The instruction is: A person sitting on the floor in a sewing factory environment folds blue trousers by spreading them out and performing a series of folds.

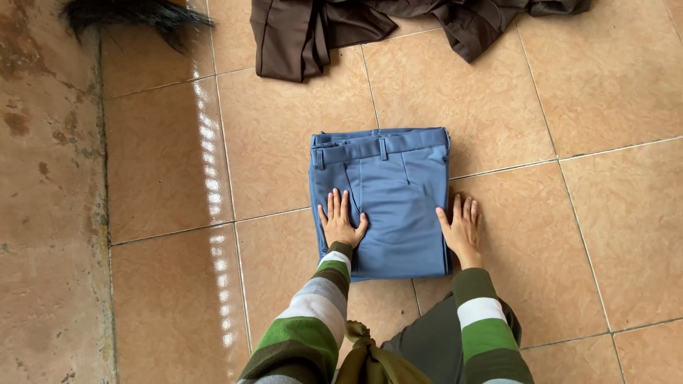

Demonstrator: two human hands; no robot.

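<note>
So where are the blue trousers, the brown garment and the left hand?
Blue trousers (398,185): head view, on the upper front panel.
Brown garment (299,35): head view, on its left fold.
Left hand (340,226): head view, on the back of the hand.

Both hands lie flat, left hand (340,222) on folded blue trousers (381,199), right hand (462,226) seemingly at their edge on the tiled floor (541,99).

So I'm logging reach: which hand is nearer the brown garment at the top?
Left, slightly. The left hand lies flat on the folded blue trousers, below the brown garment; the right hand rests at the trousers' right edge, a bit farther.
</note>
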